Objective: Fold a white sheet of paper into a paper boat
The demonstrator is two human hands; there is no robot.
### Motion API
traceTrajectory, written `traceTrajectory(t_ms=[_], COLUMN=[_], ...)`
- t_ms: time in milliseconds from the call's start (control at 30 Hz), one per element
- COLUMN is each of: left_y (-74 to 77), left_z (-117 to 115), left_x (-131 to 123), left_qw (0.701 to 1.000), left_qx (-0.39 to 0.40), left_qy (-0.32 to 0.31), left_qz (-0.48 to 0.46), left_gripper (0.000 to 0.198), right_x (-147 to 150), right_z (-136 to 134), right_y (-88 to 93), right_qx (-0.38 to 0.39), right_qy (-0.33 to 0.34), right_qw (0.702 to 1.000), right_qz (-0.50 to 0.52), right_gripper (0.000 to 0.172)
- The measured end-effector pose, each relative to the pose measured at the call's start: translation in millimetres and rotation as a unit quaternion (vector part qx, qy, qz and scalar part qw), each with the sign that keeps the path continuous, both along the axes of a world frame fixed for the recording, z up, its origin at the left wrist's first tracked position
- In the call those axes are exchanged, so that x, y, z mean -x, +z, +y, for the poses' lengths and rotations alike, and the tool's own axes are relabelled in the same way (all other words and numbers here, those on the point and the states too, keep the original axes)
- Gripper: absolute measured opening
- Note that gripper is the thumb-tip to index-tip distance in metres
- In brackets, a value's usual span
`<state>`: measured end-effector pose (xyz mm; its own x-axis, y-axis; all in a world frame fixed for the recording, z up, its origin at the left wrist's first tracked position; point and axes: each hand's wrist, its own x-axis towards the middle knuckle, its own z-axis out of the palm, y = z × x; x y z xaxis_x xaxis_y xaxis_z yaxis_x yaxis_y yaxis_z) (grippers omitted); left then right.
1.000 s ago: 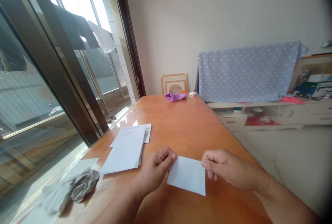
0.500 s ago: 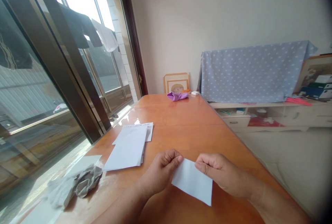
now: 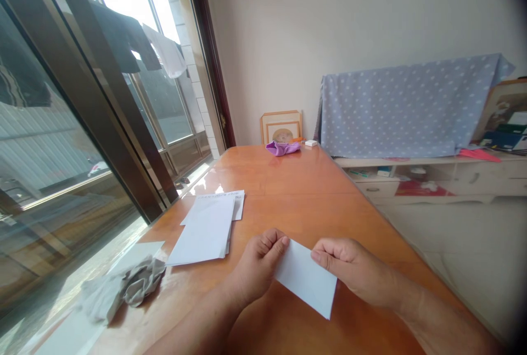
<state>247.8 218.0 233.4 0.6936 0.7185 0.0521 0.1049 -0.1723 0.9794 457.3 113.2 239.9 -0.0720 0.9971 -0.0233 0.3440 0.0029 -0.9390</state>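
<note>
- I see a small white paper (image 3: pixel 307 278) held between my two hands, tilted over the near part of the brown tabletop (image 3: pixel 284 185). I can't tell if its low corner touches the wood.
- My left hand (image 3: pixel 261 264) pinches its top left corner. The thumb is in front, and the paper hides some fingers.
- My right hand (image 3: pixel 356 270) pinches the paper's right side near the top. Its fingers are curled, and their tips are hard to see.
- Both my arms are cut off at the bottom.
- To the left is a pile of big white papers (image 3: pixel 201 234). The top ones cover most of the lower sheet, and its writing is too small to read.
- Nearer me, a crumpled grey cloth (image 3: pixel 142 283) hides part of some pale sheets (image 3: pixel 72 336), cut off at the bottom edge.
- Far away, a purple cloth (image 3: pixel 284 148) blocks the bottom of a picture frame (image 3: pixel 264 126).
</note>
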Motion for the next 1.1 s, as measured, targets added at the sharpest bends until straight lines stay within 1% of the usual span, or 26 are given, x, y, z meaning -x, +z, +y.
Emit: traceTrajectory(t_ms=[200,300,367,500,600,667,733,800,867,933,967,1000,1033,1100], left_y=[-5.1,-5.4,-5.2,-4.4,-2.7,-1.3,-0.8,-1.6,-3.5,-5.5,-6.2,-6.4,-6.3,-5.2], left_z=[1.9,3.0,4.1,5.5,4.2,2.9,2.4,2.8,4.1,5.4,5.9,6.2,6.2,5.4], left_x=[-1.8,-0.9,0.3,1.0,-0.5,-1.1,-1.1,-0.7,-0.6,-1.0,-1.2,-1.5,-1.8,-2.3], left_qw=[0.996,0.996,0.995,0.997,1.000,0.998,0.993,0.987,0.983,0.982,0.982,0.983,0.983,0.985], left_qx=[-0.069,-0.076,-0.079,-0.059,0.002,0.050,0.094,0.129,0.153,0.162,0.163,0.160,0.154,0.140], left_qy=[0.048,0.054,0.054,0.039,0.028,0.030,0.033,0.027,0.019,0.023,0.030,0.037,0.045,0.053], left_qz=[0.004,0.012,0.015,0.021,-0.005,-0.037,-0.068,-0.088,-0.095,-0.091,-0.089,-0.088,-0.088,-0.090], left_gripper=[0.037,0.036,0.036,0.038,0.042,0.047,0.051,0.048,0.041,0.037,0.037,0.037,0.038,0.039], right_x=[-6.0,-12.4,-13.9,-7.3,-1.8,-1.0,-1.7,-2.0,-0.8,1.8,3.3,4.9,6.4,9.1], right_z=[3.2,1.9,0.4,0.3,3.3,5.8,7.5,8.0,7.9,8.2,8.7,9.2,9.8,10.3], right_y=[-7.4,-5.7,-2.2,0.8,-4.3,-8.2,-10.2,-9.9,-8.9,-9.1,-10.1,-11.6,-13.6,-17.7], right_qx=[0.045,0.067,0.060,0.019,0.029,0.028,0.022,0.025,0.040,0.050,0.039,0.014,-0.026,-0.113], right_qy=[0.006,0.014,0.013,0.005,0.013,-0.013,-0.055,-0.083,-0.082,-0.069,-0.075,-0.097,-0.134,-0.215], right_qw=[0.999,0.998,0.998,1.000,0.999,0.997,0.994,0.989,0.985,0.985,0.988,0.990,0.989,0.970], right_qz=[0.016,-0.005,-0.015,0.016,0.042,0.064,0.092,0.120,0.145,0.147,0.133,0.105,0.064,-0.031], right_gripper=[0.042,0.042,0.043,0.040,0.035,0.034,0.034,0.034,0.034,0.036,0.037,0.039,0.039,0.038])
